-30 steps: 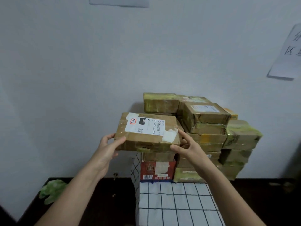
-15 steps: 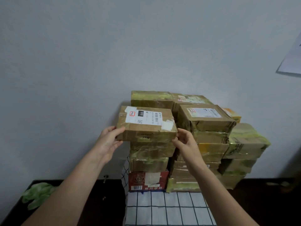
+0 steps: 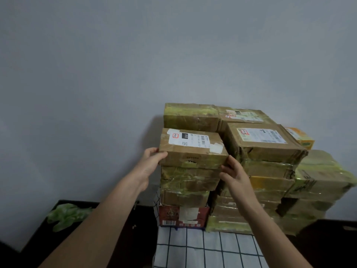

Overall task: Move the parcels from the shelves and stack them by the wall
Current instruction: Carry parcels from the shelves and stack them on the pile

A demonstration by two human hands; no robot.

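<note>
A brown cardboard parcel (image 3: 193,149) with a white shipping label lies on top of the left front column of a stack of parcels (image 3: 266,171) against the grey wall (image 3: 135,64). My left hand (image 3: 152,161) grips the parcel's left front corner, thumb on the front face. At the right front corner, my right hand (image 3: 234,175) touches the parcel with its fingertips. Under it sit taped brown boxes and a red box (image 3: 183,214) at the bottom.
The stack stands on a white cloth with a dark grid (image 3: 202,250). A crumpled green plastic bag (image 3: 67,214) lies on the dark floor to the left. An orange box (image 3: 299,137) sits at the back right. More taped parcels (image 3: 320,175) step down on the right.
The labelled parcel has moved forward and down onto the left front column. Both hands stayed at its front corners. The camera has come closer to the stack.
</note>
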